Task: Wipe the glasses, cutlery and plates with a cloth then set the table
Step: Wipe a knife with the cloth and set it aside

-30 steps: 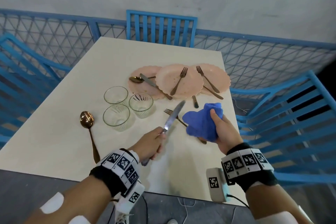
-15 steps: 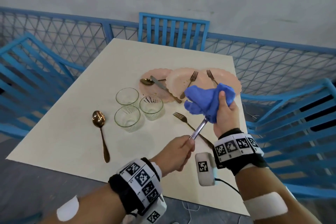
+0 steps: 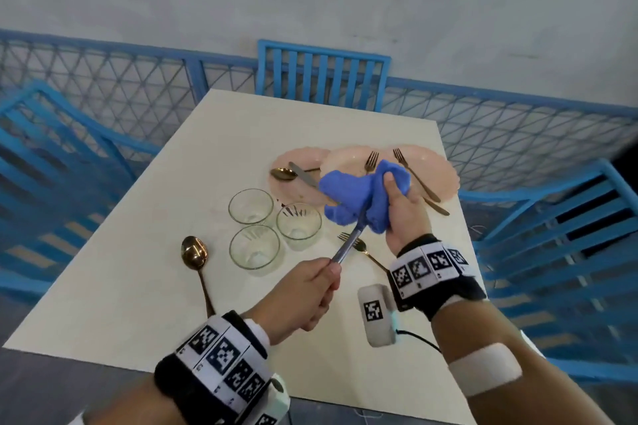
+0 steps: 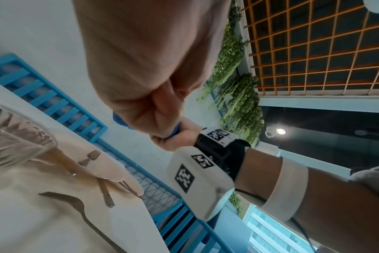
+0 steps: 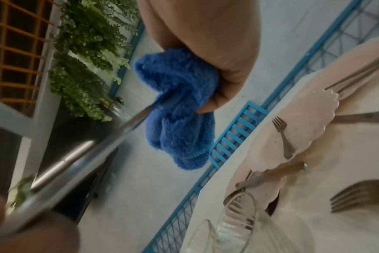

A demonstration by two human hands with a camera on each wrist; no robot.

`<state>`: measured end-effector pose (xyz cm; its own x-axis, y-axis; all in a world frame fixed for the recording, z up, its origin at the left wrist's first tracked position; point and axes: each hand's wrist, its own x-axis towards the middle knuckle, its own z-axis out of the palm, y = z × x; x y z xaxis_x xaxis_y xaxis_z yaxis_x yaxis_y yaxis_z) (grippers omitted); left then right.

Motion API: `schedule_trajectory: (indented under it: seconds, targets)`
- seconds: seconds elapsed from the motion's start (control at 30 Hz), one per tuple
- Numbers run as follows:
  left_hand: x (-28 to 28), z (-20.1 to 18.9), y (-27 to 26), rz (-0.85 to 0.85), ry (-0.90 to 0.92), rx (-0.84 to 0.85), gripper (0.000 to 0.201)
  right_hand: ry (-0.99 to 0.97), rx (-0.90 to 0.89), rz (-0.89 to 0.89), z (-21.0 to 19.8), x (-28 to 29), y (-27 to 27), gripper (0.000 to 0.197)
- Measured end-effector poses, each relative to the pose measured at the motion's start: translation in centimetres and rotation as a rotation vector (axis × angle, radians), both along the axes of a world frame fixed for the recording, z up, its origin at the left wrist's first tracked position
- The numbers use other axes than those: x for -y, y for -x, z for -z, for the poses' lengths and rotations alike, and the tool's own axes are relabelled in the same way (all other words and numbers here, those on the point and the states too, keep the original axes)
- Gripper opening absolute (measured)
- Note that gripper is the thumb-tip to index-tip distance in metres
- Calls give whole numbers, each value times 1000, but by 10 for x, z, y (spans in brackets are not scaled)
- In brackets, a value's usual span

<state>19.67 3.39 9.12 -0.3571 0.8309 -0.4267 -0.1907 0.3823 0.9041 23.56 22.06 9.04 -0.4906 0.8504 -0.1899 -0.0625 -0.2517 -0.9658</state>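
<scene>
My left hand grips the handle of a steel knife and holds it tilted up over the table. My right hand grips a blue cloth wrapped round the blade, which is hidden inside it. The right wrist view shows the cloth bunched round the knife. Three glasses stand left of the knife. Three pink plates lie behind, with forks, a second knife and a spoon on them.
A gold spoon lies at the left of the cream table, and a fork lies under the held knife. Blue chairs stand at the far end, the right and the left, with mesh railing behind.
My right hand has brought the cloth from beside the knife onto its blade and closed it round. Both hands have risen a little; in the last half second they have barely moved.
</scene>
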Motion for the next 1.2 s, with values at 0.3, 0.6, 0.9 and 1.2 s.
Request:
schedule_trajectory:
  seconds: [0.3, 0.6, 0.9, 1.2]
  targets:
    - [-8, -1, 34, -164, -4, 106, 33, 103, 1, -386, 28, 69, 9, 34]
    - [-8, -19, 58, -399, -71, 167, 26, -264, 73, -421, -2, 72, -4, 13]
    - [-14, -19, 57, -232, -249, 474, 39, -378, 216, -617, 0, 89, -12, 14]
    - [-9, 0, 50, -330, -137, 500, 36, -483, 378, -680, 13, 87, -8, 38]
